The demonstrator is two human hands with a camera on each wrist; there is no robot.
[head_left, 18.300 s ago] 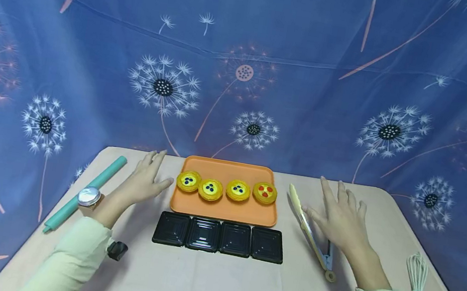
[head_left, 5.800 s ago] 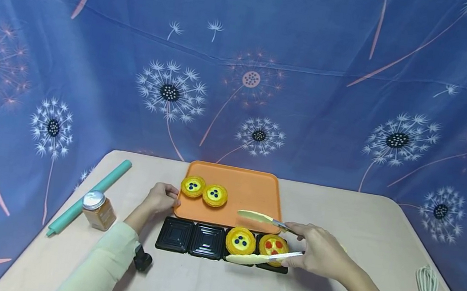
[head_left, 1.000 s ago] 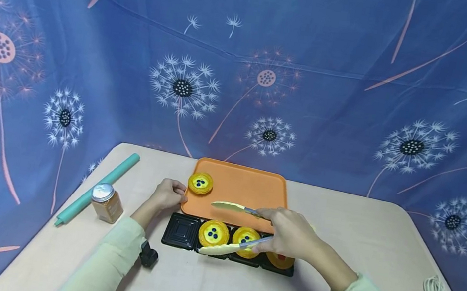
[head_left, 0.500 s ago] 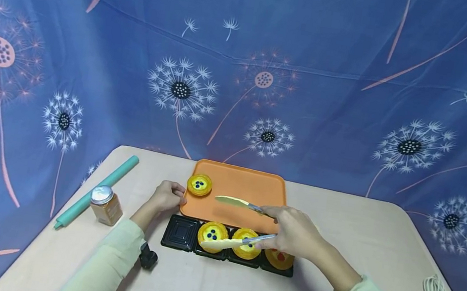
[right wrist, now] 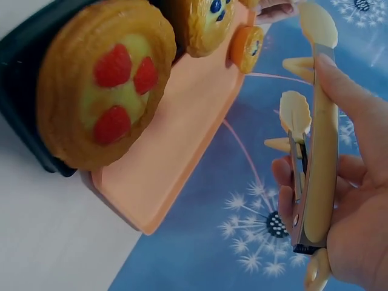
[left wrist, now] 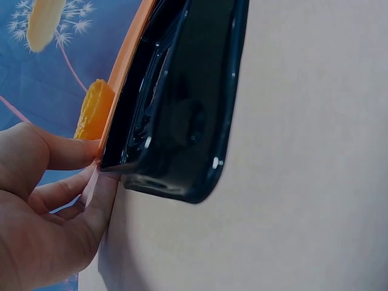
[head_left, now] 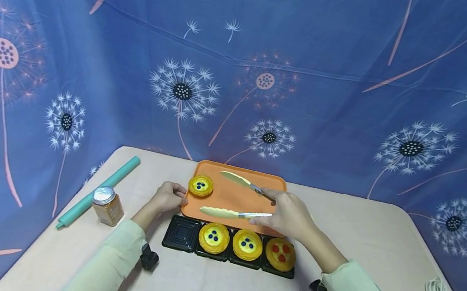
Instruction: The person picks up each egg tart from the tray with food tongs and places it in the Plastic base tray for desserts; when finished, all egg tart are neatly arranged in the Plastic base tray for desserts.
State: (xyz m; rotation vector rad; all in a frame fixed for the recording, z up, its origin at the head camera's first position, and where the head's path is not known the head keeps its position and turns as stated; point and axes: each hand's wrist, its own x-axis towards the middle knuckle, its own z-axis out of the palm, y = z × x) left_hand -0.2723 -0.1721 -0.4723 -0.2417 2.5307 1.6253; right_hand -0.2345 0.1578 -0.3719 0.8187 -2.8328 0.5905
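Watching remotely, I see the left hand [head_left: 169, 197] pinching the left edge of the orange tray [head_left: 234, 199], and the right hand [head_left: 288, 215] gripping the tongs [head_left: 232, 214], their arms spread over it. One blue-dotted tart [head_left: 200, 186] lies at the tray's left end; three other tarts [head_left: 248, 244] sit in black containers [head_left: 181, 233]. An off-centre squeeze, I'd judge, could skid the lone one.
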